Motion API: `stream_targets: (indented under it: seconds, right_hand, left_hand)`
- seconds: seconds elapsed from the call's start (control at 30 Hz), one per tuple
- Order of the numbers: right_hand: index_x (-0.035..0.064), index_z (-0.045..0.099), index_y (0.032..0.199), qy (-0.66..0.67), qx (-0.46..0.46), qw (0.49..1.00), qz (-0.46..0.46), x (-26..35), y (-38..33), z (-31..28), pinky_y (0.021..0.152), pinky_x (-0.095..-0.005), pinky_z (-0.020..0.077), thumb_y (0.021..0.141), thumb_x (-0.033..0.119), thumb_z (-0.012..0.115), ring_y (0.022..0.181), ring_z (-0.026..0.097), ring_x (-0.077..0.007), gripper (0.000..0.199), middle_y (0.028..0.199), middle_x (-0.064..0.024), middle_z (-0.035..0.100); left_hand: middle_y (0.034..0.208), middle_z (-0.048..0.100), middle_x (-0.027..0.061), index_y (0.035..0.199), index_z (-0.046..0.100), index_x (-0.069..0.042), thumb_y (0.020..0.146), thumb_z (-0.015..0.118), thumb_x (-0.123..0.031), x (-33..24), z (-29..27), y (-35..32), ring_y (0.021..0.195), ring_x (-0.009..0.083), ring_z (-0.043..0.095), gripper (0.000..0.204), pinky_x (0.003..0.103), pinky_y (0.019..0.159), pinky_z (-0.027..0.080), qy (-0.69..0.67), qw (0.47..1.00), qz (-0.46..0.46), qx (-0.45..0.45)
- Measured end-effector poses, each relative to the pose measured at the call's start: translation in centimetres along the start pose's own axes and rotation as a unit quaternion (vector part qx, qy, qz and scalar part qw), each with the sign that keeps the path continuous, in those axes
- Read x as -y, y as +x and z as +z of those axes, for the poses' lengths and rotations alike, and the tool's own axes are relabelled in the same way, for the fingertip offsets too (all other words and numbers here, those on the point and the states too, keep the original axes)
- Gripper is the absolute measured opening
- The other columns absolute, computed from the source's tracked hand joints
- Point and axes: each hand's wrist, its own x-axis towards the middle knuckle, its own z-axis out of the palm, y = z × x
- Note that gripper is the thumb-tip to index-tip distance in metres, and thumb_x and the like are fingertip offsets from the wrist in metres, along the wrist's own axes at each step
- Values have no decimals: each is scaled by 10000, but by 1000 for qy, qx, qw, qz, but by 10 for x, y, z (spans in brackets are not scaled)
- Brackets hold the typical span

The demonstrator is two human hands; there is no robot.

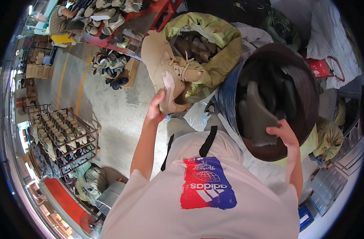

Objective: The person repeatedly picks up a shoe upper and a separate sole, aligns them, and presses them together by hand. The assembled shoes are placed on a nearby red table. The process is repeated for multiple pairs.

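My left hand [155,108] is closed round the heel end of a tan lace-up shoe [160,59], held up with its toe pointing away from me. The shoe has a pale pink side patch and loose-looking laces. On the right, my right hand [285,133] grips the near end of a dark grey-green shoe last [258,113], thumb on top. That last lies over the mouth of a large round drum [226,95], blue outside and rusty brown inside. Several more dark lasts [287,93] sit in the drum's shadow.
A yellow-green sack [230,38] of brown lasts or similar pieces stands beyond the shoe. Shoes cover a red table [128,24] at far left, near another person [58,20]. A wheeled rack [64,135] of shoes stands left. A red metal object [319,67] lies behind the drum.
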Motion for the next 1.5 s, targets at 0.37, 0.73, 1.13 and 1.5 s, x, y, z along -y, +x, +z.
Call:
stream_targets:
  seconds: [0.37, 0.73, 1.13, 1.5]
  right_hand:
    - [-73, 695, 1007, -20, 123, 992, -29, 114, -13, 148, 753, -269, 477, 679, 236, 912, 820, 588, -103, 500, 912, -3, 663]
    - [-34, 698, 1083, 42, 175, 983, 37, 210, 119, 366, 772, -280, 500, 757, 316, 866, 956, 643, -137, 507, 995, -93, 690]
    - [-15, 590, 1269, 312, 77, 945, -52, 260, 187, 525, 931, -318, 528, 885, 284, 779, 1070, 651, -164, 523, 1179, -81, 668]
    - [-1, 619, 1208, 377, 28, 917, -128, 354, 320, 560, 895, -300, 519, 887, 308, 777, 996, 656, -151, 472, 1125, -81, 682]
  left_hand:
    - [1447, 554, 167, 1498, 434, -36, 981, 553, -567, -71, -37, 41, 1312, 326, 553, 751, 492, 1127, 426, -54, 997, -38, 50]
    - [1550, 443, 171, 1577, 304, -78, 992, 515, -565, -74, -165, -92, 1384, 378, 486, 791, 572, 1138, 413, -181, 972, -147, 41]
    - [1512, 473, 119, 1547, 333, -71, 987, 581, -528, -151, -274, -107, 1371, 306, 492, 764, 482, 1135, 430, -143, 983, 55, -102]
    - [1502, 478, 95, 1561, 314, -115, 1012, 537, -533, -245, -291, 17, 1363, 283, 502, 725, 450, 1138, 419, -108, 983, 21, -145]
